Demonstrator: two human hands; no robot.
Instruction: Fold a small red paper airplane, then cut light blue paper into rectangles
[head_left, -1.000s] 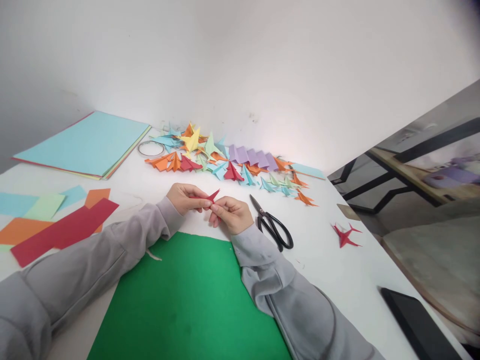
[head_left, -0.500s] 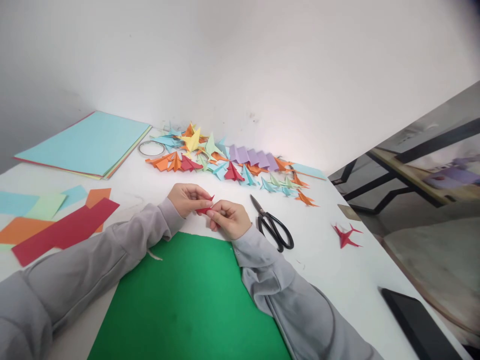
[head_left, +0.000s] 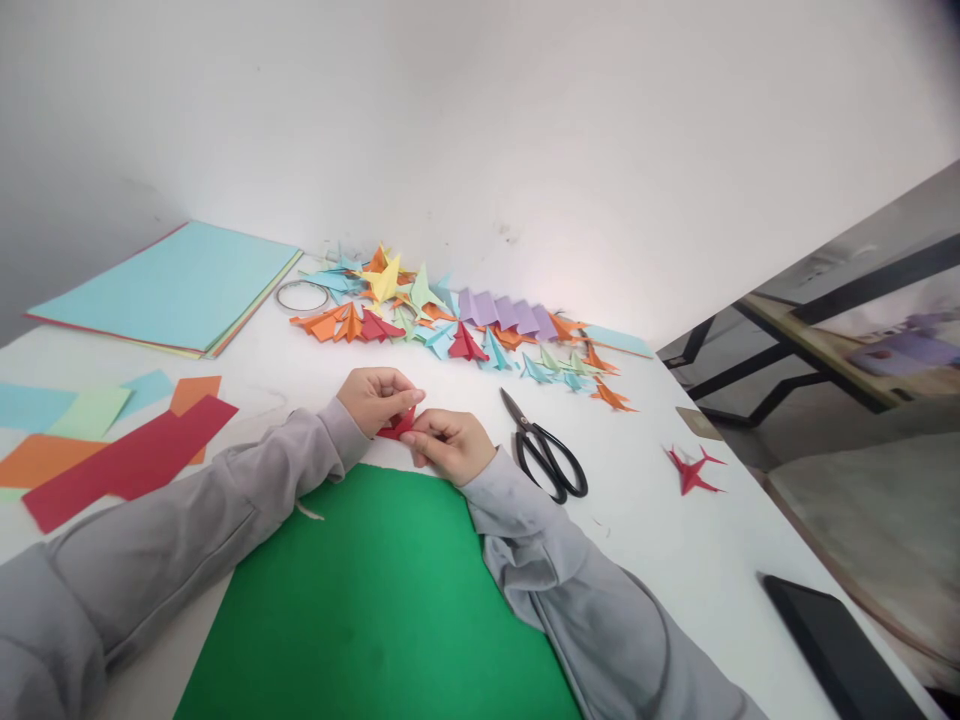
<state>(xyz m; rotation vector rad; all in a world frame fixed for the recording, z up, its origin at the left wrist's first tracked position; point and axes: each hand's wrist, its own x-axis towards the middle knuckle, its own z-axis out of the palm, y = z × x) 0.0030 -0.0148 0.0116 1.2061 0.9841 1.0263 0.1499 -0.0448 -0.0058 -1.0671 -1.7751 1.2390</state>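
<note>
Lower and slightly nearer the body than a second ago, the right hand (head_left: 455,446) pinches the small red paper (head_left: 391,431) from one side, the left hand (head_left: 376,400) closed on it from the other. It is held over the counter (head_left: 637,560), just beyond the far edge of the green sheet (head_left: 375,590). Folding looks well advanced: one narrow point rises towards the left thumb, and the lower part runs roughly crosswise; fingers hide the full long axis and any creases left to make. Near the right hand lie scissors (head_left: 544,445); farther out, a red figure (head_left: 694,472) and many folded pieces (head_left: 467,343) are already shaped, while coloured strips (head_left: 139,455) lie flat at left.
</note>
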